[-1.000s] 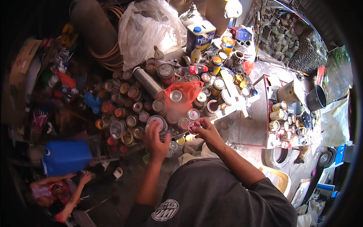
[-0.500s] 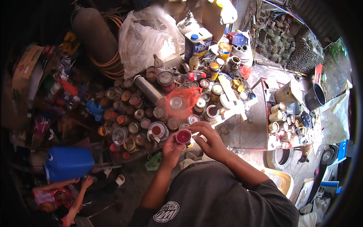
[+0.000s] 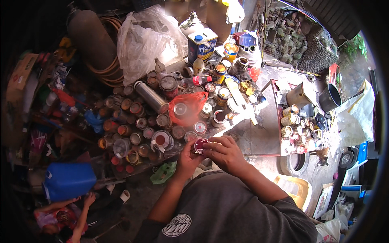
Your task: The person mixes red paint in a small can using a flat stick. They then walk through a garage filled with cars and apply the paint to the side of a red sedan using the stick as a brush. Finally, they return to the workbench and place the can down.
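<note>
In front of my body, at the near edge of the crowded table, my left hand [image 3: 188, 160] grips a small round tub [image 3: 199, 144] with a pale rim and dark red contents. My right hand [image 3: 227, 156] is on its right side, with bent fingers over the rim and covering part of the opening. Whether those fingertips dip inside or only pinch the rim is hidden. Just beyond my hands are a wide can with a brown-red top [image 3: 161, 140], a small pale-lidded can [image 3: 199, 127] and an open can of dark paint [image 3: 219, 117].
Lidded cans and jars crowd the table around a red plastic bag [image 3: 187, 108], a metal cylinder [image 3: 150, 96] and a blue-capped tin [image 3: 201, 46]. To the right stands a second table with cans [image 3: 291, 119]. Another person [image 3: 67, 214] is at lower left near a blue jug [image 3: 69, 181].
My right hand has moved from beside the tub to over its rim, its fingers now bent together. The tub looks tilted more. The whole view has shifted slightly.
</note>
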Demonstrator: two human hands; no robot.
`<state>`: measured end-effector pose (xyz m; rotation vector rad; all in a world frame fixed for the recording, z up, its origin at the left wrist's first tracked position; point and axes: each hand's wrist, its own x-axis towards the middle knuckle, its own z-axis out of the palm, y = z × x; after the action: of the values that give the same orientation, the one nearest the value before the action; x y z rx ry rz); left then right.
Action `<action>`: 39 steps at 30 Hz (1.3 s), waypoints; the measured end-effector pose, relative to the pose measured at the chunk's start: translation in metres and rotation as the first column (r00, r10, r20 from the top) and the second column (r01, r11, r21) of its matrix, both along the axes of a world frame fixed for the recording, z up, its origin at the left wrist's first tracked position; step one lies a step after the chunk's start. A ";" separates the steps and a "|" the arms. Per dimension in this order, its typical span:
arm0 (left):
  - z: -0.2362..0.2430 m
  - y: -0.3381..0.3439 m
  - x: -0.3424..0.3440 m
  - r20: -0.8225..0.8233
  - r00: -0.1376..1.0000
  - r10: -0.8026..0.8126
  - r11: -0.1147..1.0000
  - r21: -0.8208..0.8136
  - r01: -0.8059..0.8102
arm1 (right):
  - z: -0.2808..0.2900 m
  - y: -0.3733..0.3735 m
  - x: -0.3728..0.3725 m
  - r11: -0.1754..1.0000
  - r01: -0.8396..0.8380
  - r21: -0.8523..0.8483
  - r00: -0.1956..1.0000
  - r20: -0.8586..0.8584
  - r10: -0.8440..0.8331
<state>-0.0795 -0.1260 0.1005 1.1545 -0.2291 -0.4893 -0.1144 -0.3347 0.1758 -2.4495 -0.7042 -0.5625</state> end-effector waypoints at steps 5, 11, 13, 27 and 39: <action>0.001 0.002 0.002 0.053 0.998 -0.046 0.997 0.057 0.043 | 0.005 0.003 -0.002 0.998 -0.017 0.057 0.999 -0.038 0.019; 0.003 0.006 0.001 -0.005 0.998 -0.069 0.997 0.033 0.069 | 0.023 0.003 0.003 1.000 -0.002 -0.023 0.984 -0.178 -0.002; 0.003 0.011 0.001 -0.005 0.996 -0.088 0.993 0.075 0.088 | 0.041 0.001 0.010 0.997 -0.013 0.079 0.968 -0.250 0.032; -0.001 0.012 -0.006 0.087 0.987 -0.138 0.968 0.223 0.116 | -0.051 -0.024 0.092 0.700 0.346 0.624 0.491 -0.757 0.432; -0.038 -0.010 0.014 0.058 0.994 0.096 0.921 0.373 -0.111 | -0.108 -0.061 0.072 0.428 0.761 0.487 0.256 -0.832 0.491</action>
<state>-0.0656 -0.1362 0.0630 1.5448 -0.1070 -0.4273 -0.0426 -0.3960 0.0681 -1.2103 0.4646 0.5499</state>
